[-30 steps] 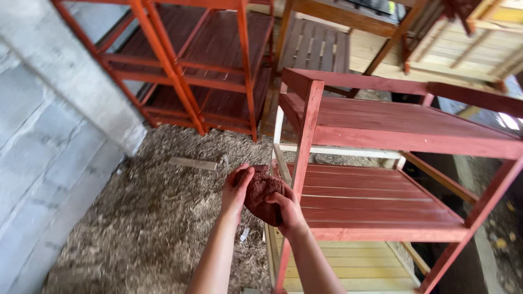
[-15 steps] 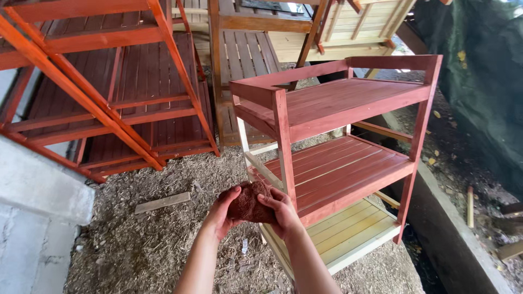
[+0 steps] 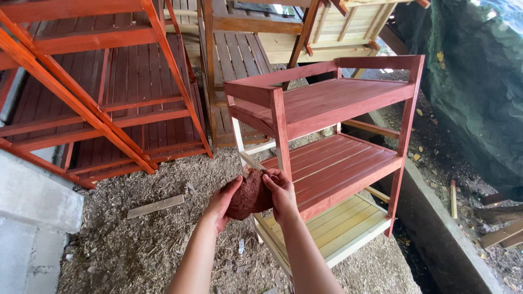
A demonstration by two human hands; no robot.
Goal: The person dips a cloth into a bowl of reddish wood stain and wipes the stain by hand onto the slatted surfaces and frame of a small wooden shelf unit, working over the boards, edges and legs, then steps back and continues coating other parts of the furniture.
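Both hands cupped together around a stain-soaked reddish-brown wad point(image 3: 249, 195), left hand point(image 3: 222, 200) under its near side, right hand point(image 3: 282, 191) over the top and nearer the work. Just beyond the right fingertips, touching or nearly so, the front post point(image 3: 281, 136) of a red-stained wooden shelf unit point(image 3: 327, 103), upright. Lowest shelf point(image 3: 340, 226) bare yellow wood. Farther back, orange racks point(image 3: 98, 98) leaning.
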